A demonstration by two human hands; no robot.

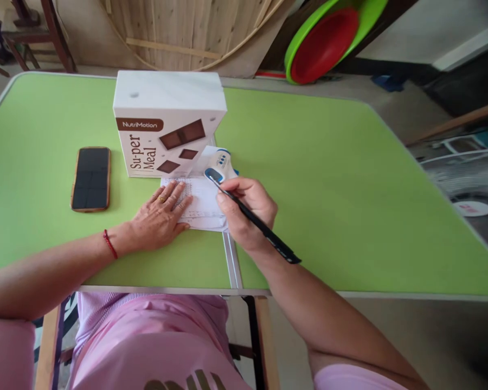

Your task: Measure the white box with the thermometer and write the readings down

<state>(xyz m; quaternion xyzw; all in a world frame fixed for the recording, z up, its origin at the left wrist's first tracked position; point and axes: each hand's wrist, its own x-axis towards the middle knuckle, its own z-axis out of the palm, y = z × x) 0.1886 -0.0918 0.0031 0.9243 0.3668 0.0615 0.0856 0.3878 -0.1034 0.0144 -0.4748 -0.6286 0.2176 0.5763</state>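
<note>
My left hand (159,213) lies flat with its fingers spread, pressing on a white sheet of paper (205,203) that carries small handwriting. Between the fingers of my right hand (250,208) is a black pen (264,227), its tip pointing up and away over the far part of the paper. Just beyond the tip sits a white and blue handheld device (220,165) with a small display, perhaps a thermometer; the pen's tip overlaps it in view, and I cannot tell if they touch. A white box (168,124) marked "NutriMotion Su-per Meal" stands upright behind my left hand.
A dark-screened phone (91,179) in a brown case rests left of the box on the green folding table (329,189). A metal seam (231,260) runs across the tabletop. Beyond the table are a wooden chair (36,32), red and green basins (325,46) and a fan (472,189).
</note>
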